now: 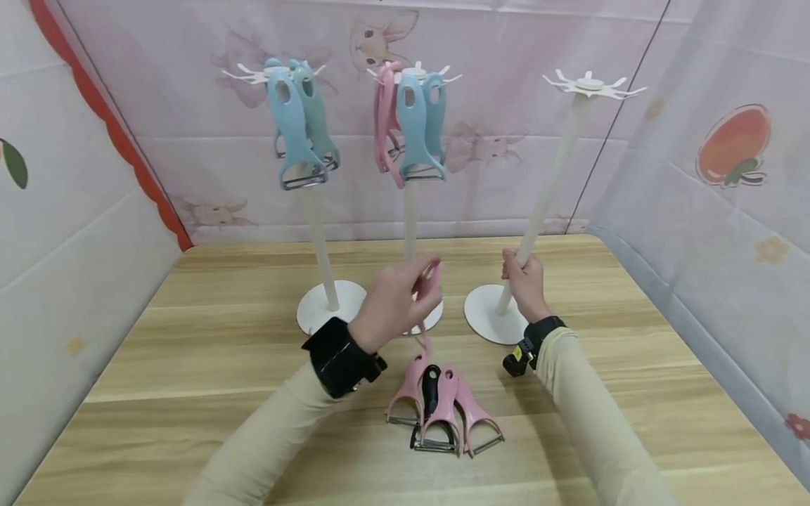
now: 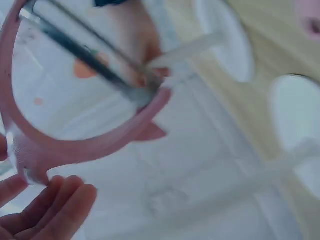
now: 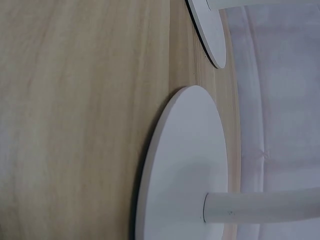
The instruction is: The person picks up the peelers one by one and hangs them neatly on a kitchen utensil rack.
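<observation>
Raised over the table in the head view, my left hand (image 1: 394,303) pinches a pink peeler (image 1: 431,278). Its curved frame and metal blade fill the upper left of the left wrist view, with my fingers (image 2: 70,202) at the handle end. My right hand (image 1: 526,282) grips the lower pole of the right-hand white stand (image 1: 552,186), whose top hooks carry nothing. That stand leans to the right in the head view. Below my left hand, several pink peelers (image 1: 446,397) and a black peeler (image 1: 430,388) lie in an overlapping pile.
Light blue peelers (image 1: 291,126) hang from the left stand (image 1: 321,246). On the middle stand (image 1: 410,218) hang pink peelers (image 1: 384,119) and light blue peelers (image 1: 413,123). Printed curtains (image 1: 190,161) enclose the wooden table (image 1: 190,379) at the back and sides.
</observation>
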### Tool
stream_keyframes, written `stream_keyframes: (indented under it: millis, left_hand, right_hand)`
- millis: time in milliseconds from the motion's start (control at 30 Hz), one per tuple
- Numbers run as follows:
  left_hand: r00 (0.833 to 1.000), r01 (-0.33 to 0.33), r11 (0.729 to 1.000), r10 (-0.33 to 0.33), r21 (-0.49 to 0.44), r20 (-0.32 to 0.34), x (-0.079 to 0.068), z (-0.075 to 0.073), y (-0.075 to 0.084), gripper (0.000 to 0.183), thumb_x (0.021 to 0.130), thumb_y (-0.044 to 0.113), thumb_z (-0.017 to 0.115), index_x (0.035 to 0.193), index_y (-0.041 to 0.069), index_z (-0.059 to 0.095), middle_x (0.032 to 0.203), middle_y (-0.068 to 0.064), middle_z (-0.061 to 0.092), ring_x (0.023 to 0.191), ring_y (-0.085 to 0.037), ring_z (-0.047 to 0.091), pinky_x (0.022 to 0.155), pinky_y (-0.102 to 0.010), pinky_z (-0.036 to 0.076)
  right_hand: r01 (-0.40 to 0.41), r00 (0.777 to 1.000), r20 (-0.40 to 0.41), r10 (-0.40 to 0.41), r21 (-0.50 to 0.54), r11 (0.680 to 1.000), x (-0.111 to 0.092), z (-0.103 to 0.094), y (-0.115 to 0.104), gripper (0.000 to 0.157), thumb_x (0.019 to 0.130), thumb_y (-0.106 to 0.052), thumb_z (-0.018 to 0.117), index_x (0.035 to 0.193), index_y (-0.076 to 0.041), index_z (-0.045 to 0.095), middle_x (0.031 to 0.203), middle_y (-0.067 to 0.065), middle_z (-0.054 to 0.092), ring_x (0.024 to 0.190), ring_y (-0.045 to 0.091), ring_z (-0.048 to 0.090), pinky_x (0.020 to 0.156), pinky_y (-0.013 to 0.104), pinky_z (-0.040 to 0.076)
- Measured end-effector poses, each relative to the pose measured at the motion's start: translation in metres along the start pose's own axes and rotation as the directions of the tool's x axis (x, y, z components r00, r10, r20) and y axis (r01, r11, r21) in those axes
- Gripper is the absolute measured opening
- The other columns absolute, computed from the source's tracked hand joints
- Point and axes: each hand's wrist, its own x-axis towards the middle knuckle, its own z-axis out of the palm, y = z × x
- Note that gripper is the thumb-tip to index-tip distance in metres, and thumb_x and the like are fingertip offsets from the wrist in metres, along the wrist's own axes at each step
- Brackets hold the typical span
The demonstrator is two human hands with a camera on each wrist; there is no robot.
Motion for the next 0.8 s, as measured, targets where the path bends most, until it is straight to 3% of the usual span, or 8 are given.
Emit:
stream_keyframes:
  millis: [67,233,433,600,633,700,733,800]
  left_hand:
    - [0.996,-0.062,0.997,0.059,-0.037,-0.07,0.014,0.002,0.007,0.029,0.083,0.009,0.053,0.109,0.0,0.059,0.065,0.0,0.052,0.054,-0.007,0.045,0.05,-0.019,0.039]
    - [0.965,-0.187,0.978,0.165,-0.089,-0.205,0.049,0.007,0.024,0.03,0.082,0.005,0.056,0.109,-0.005,0.059,0.064,-0.004,0.057,0.055,-0.009,0.054,0.055,-0.016,0.044]
    - [0.969,-0.175,0.974,0.145,-0.141,-0.202,0.085,0.008,0.047,0.034,0.082,0.006,0.062,0.111,-0.009,0.053,0.071,-0.009,0.061,0.059,-0.012,0.059,0.058,-0.01,0.043]
    - [0.977,-0.149,0.982,0.127,-0.118,-0.172,0.109,0.01,0.062,0.031,0.083,0.011,0.064,0.106,-0.009,0.058,0.08,-0.011,0.063,0.064,-0.013,0.057,0.059,-0.01,0.039]
    - [0.979,-0.143,0.984,0.126,-0.102,-0.16,0.113,0.012,0.064,0.03,0.083,0.012,0.063,0.105,-0.008,0.059,0.082,-0.011,0.063,0.066,-0.013,0.056,0.06,-0.01,0.039]
    - [0.985,-0.131,0.989,0.121,-0.071,-0.125,0.121,0.014,0.069,0.029,0.084,0.015,0.062,0.104,-0.006,0.06,0.087,-0.011,0.064,0.071,-0.014,0.056,0.062,-0.01,0.039]
    - [0.987,-0.128,0.99,0.122,-0.053,-0.109,0.125,0.015,0.071,0.028,0.085,0.016,0.062,0.103,-0.005,0.061,0.088,-0.01,0.064,0.072,-0.014,0.056,0.063,-0.011,0.039]
    - [0.99,-0.116,0.993,0.114,-0.022,-0.079,0.133,0.018,0.077,0.027,0.085,0.017,0.061,0.103,-0.003,0.062,0.091,-0.01,0.065,0.076,-0.014,0.058,0.065,-0.011,0.04]
  right_hand:
    - [0.008,1.0,-0.002,-0.008,-0.011,1.0,0.0,0.001,0.001,0.033,0.094,-0.023,0.051,0.076,0.004,0.051,0.061,-0.002,0.046,0.055,0.008,0.046,0.059,0.024,0.041]
    - [0.036,0.999,-0.014,-0.036,-0.014,0.999,-0.002,0.002,0.002,0.035,0.093,-0.026,0.052,0.075,0.005,0.05,0.059,-0.003,0.046,0.054,0.008,0.045,0.059,0.024,0.039]
    - [0.054,0.998,-0.015,-0.053,0.04,0.998,-0.002,0.001,0.002,0.038,0.093,-0.021,0.051,0.071,0.009,0.047,0.054,-0.002,0.044,0.051,0.01,0.044,0.055,0.024,0.036]
    - [0.037,0.999,-0.011,-0.036,0.066,0.997,-0.002,0.002,0.002,0.037,0.094,-0.024,0.05,0.066,0.001,0.047,0.054,-0.001,0.044,0.05,0.011,0.043,0.054,0.024,0.038]
    - [0.029,1.0,-0.011,-0.028,0.063,0.998,-0.001,0.002,0.002,0.035,0.093,-0.025,0.051,0.068,-0.001,0.048,0.055,-0.001,0.044,0.05,0.011,0.044,0.054,0.023,0.038]
    - [0.019,1.0,-0.014,-0.018,0.043,0.999,-0.001,0.002,0.001,0.023,0.093,-0.025,0.051,0.091,-0.003,0.057,0.057,-0.003,0.045,0.052,0.01,0.045,0.056,0.022,0.04]
    - [0.005,1.0,-0.014,-0.004,0.035,0.999,-0.002,0.002,0.0,0.025,0.093,-0.026,0.052,0.106,-0.005,0.055,0.057,-0.004,0.045,0.052,0.009,0.045,0.057,0.021,0.04]
    - [-0.008,1.0,-0.016,0.009,0.039,0.999,-0.003,0.0,-0.003,0.044,0.092,-0.021,0.053,0.131,-0.009,0.04,0.055,-0.005,0.046,0.052,0.009,0.046,0.057,0.021,0.041]
